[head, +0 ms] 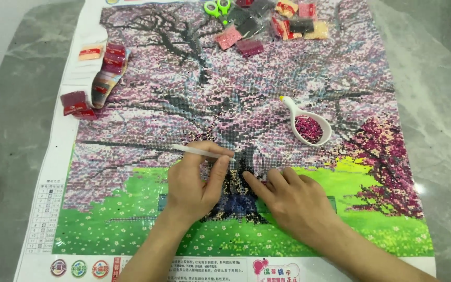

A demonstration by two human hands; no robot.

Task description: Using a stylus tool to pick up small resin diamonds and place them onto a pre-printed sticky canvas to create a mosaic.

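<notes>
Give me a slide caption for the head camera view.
Left hand holds a white pen over a tree canvas.

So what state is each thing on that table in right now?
Left hand: gripping a white pen, tip down on the canvas.
Right hand: empty, flat on the canvas.
White tray: holding dark pink beads.
Green scissors: closed, lying flat.
Bead packets: piled, unopened or not, I cannot tell.

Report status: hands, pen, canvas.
Left hand grips pen, tip at trunk. Right hand flat on canvas. Bead tray clear of both.
</notes>
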